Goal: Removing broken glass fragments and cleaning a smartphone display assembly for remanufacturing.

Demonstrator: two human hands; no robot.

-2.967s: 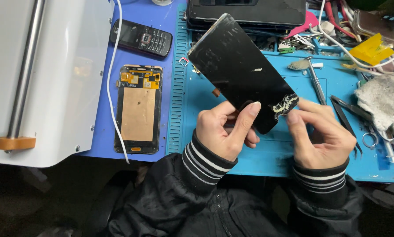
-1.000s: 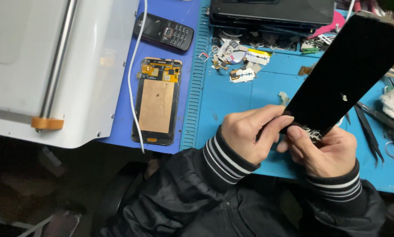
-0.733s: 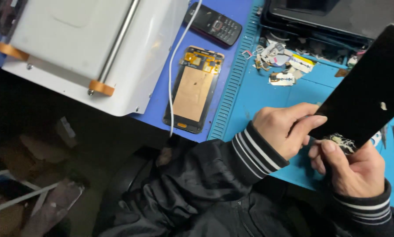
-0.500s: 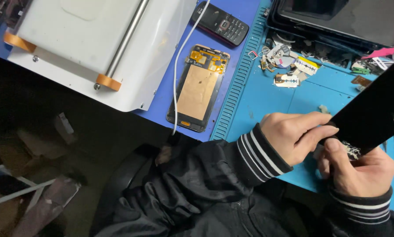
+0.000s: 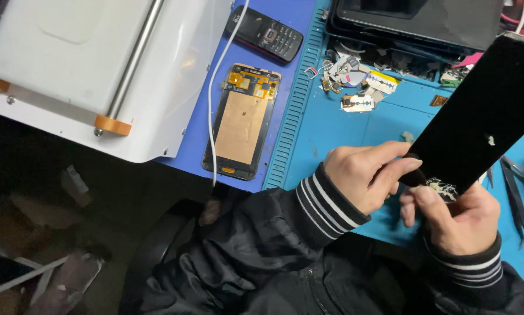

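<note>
Black screen panel (image 5: 477, 111) tilted up over blue mat (image 5: 343, 125), lower end pinched by left hand (image 5: 364, 175). Right hand (image 5: 457, 216) closed on same end, thumb at pale glue residue (image 5: 442, 188). Advisable: firm support, gentle scraping, no flexing.

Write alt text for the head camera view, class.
Both hands, left hand and right hand, hold a black screen panel by its lower end over a blue work mat. An opened phone lies left, beside a white machine.
</note>
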